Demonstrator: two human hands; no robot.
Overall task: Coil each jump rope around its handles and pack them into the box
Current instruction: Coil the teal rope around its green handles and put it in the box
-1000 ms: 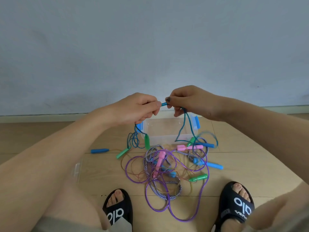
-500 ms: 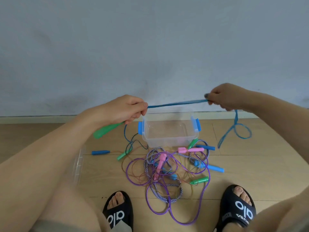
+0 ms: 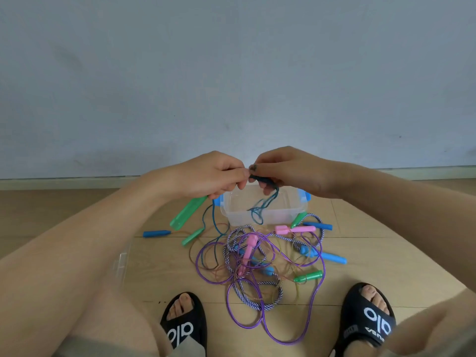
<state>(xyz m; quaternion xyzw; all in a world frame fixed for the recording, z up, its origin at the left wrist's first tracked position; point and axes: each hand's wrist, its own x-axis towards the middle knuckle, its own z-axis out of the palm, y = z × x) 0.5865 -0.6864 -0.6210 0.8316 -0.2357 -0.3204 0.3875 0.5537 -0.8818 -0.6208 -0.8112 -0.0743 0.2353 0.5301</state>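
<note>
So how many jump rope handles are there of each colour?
Green handles: 4, one held in the left hand
Blue handles: 4
Pink handles: 2
Total: 10

We see soft, even, rather dim daylight with a cool cast; the pale blue-grey wall (image 3: 231, 73) shows no glare. Shadows are faint: a weak one lies under the clear plastic box with blue clasps (image 3: 265, 215). Just above the box both hands are slightly motion-blurred. Below it, the knees at the frame's bottom corners are smeared and out of focus. The floor's plank lines bow from wide-angle distortion.
</note>
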